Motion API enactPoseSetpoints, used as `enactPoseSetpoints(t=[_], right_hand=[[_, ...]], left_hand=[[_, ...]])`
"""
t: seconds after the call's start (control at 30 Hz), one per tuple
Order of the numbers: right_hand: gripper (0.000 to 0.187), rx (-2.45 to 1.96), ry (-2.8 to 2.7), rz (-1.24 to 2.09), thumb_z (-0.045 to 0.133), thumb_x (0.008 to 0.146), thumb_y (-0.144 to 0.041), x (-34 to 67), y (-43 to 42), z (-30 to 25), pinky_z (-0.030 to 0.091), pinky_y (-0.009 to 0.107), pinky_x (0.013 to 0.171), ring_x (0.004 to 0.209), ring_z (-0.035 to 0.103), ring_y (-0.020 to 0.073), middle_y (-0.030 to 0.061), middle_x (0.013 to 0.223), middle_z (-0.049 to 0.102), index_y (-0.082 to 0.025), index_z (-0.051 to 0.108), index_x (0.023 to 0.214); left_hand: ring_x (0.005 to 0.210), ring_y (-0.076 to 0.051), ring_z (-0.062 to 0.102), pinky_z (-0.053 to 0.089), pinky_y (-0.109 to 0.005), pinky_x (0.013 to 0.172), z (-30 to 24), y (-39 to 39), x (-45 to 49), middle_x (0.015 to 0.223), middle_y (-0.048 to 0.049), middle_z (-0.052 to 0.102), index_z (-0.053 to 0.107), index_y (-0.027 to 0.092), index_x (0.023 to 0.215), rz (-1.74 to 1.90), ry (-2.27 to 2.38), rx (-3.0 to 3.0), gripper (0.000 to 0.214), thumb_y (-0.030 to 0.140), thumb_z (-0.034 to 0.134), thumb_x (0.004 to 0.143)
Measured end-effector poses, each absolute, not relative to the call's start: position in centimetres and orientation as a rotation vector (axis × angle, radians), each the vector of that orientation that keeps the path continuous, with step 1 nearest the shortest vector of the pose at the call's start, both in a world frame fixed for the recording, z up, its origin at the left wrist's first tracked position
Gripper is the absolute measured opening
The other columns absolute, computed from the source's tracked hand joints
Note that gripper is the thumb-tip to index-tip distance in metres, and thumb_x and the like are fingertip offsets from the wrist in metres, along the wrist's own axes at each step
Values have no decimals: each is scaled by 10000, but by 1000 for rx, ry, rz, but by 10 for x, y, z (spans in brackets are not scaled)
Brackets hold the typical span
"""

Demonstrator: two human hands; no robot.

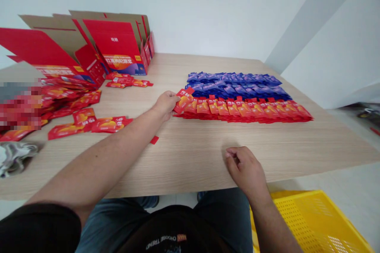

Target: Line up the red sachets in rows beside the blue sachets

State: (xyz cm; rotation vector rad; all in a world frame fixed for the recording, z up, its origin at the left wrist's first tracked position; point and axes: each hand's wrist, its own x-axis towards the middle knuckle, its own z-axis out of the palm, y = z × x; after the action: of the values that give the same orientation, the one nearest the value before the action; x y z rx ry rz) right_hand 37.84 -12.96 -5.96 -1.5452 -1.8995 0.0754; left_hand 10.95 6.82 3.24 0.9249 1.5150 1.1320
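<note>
My left hand pinches a red sachet with an orange fruit print, at the left end of a row of overlapping red sachets. Behind that row lie rows of blue-purple sachets. Curled fingers close my right hand, which rests near the table's front edge; nothing shows in it. Loose red sachets lie left of my forearm, and a larger heap of red sachets spreads at the far left. A small red scrap is beside my left forearm.
Open red cartons stand at the back left of the wooden table. A crumpled grey-white cloth lies at the left edge. On the floor at the right is a yellow plastic crate. A white wall rises behind the table.
</note>
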Motion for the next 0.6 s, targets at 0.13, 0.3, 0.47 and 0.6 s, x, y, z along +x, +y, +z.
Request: enactPoseSetpoints(t=[0.13,0.3,0.47,0.6], right_hand=[[190,-1538,-1884,90,555,1050,-348,378,-130,-59,560,385,787,844,679,238,68,911,708,-230,696,1002],[192,-1525,-1875,103,547,1054,-344,377,-131,-58,553,389,781,852,692,244,67,904,712,-236,694,994],[183,-1517,-1879,108,553,1051,-330,378,-131,-59,552,384,777,843,692,236,59,899,710,-231,695,995],[177,-1525,-1874,120,561,1048,-335,378,-131,-59,560,380,781,845,693,231,59,912,718,-234,701,1010]], left_hand=[[652,-193,699,596,-320,635,24,89,128,686,7,640,603,208,861,1069,1609,1027,147,148,731,822],[714,-229,702,501,-293,610,18,105,139,633,-33,624,634,185,725,984,1771,1177,149,159,771,776],[684,-236,699,472,-305,596,11,109,146,630,-60,645,674,167,737,884,1841,1269,100,178,761,786],[719,-282,733,500,-330,620,7,109,145,656,-100,681,716,159,764,808,1839,1325,107,236,785,790]])
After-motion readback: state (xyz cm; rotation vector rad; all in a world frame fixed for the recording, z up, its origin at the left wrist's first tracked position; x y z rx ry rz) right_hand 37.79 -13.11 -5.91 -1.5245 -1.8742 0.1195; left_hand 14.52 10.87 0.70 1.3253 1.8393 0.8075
